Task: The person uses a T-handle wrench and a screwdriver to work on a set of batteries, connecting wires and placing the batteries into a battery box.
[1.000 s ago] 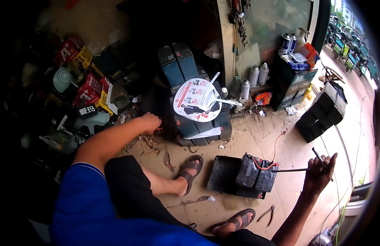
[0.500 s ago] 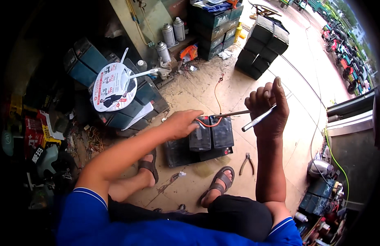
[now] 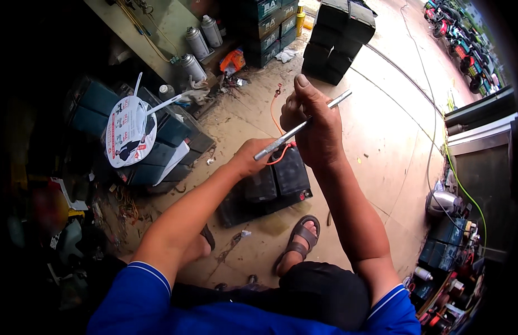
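My right hand (image 3: 312,123) is closed around a silver metal bar (image 3: 342,97) of a tool, held slanting above two black batteries (image 3: 289,173) with a red wire (image 3: 277,157) at their top. These rest on another black block (image 3: 231,201) on the tiled floor. My left hand (image 3: 253,156) is at the batteries' top, beside the bar's lower end, its fingers curled and partly hidden; what they hold cannot be made out. The red wire also runs up to a small end fitting (image 3: 278,89) on the floor beyond.
Dark battery stacks with a round white fan (image 3: 127,131) stand left; more stacks (image 3: 334,42) and spray cans (image 3: 197,42) behind. My sandaled foot (image 3: 297,245) is near the batteries. A cable (image 3: 429,84) crosses the floor at right, by a cluttered shelf (image 3: 437,279); scooters (image 3: 460,56) stand outside.
My left hand has moved in from the left to the batteries. My right hand has risen and moved left over them, with the bar. The view has swung toward the right.
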Demonstrator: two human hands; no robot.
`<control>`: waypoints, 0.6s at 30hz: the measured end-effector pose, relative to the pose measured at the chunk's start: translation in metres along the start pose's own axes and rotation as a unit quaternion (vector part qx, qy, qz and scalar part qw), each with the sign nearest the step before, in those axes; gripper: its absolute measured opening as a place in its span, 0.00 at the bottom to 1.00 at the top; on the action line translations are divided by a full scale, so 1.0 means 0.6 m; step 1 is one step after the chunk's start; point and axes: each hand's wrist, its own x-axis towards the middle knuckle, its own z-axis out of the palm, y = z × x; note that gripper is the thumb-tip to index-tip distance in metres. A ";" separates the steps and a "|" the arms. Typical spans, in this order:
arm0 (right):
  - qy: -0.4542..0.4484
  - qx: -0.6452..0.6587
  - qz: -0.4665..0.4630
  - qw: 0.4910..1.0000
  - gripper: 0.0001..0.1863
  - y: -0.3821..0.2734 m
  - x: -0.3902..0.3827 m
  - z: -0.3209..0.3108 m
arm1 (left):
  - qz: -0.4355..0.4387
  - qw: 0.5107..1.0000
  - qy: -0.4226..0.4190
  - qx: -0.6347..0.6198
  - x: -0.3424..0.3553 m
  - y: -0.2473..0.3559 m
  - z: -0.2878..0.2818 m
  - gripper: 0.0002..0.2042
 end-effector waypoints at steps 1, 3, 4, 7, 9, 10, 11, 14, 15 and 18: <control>-0.002 0.003 0.000 1.000 0.22 0.002 0.002 0.003 | -0.002 0.999 -0.004 -0.035 0.000 -0.037 0.007 0.15; -0.001 -0.023 0.001 1.000 0.22 -0.002 0.004 -0.005 | 0.006 0.998 -0.017 -0.053 0.012 -0.049 0.027 0.14; 0.010 -0.023 -0.008 1.000 0.22 0.000 0.005 -0.001 | 0.015 0.997 0.004 -0.072 0.010 -0.052 0.031 0.14; 0.025 -0.061 -0.005 0.998 0.25 -0.005 0.004 0.015 | 0.020 0.995 0.028 -0.098 0.008 -0.048 0.032 0.13; 0.019 -0.069 -0.007 0.997 0.24 -0.006 0.008 0.011 | 0.015 0.994 0.030 -0.107 0.009 -0.036 0.028 0.12; 0.013 -0.076 -0.010 0.997 0.24 -0.007 0.011 0.008 | -0.005 0.996 0.027 -0.084 0.010 -0.027 0.025 0.12; 0.014 -0.078 -0.010 0.997 0.24 -0.009 0.014 0.004 | -0.025 0.998 0.024 -0.060 0.011 -0.018 0.024 0.12; 0.001 -0.128 0.014 0.992 0.23 -0.014 0.027 0.006 | -0.033 0.998 0.033 -0.036 0.005 -0.028 0.016 0.12; -0.004 -0.141 0.032 0.989 0.22 -0.018 0.030 0.008 | -0.035 0.998 0.035 -0.029 0.003 -0.028 0.015 0.12; -0.011 -0.148 0.062 0.987 0.22 -0.031 0.049 -0.013 | -0.013 0.996 0.066 -0.064 0.008 -0.007 0.015 0.12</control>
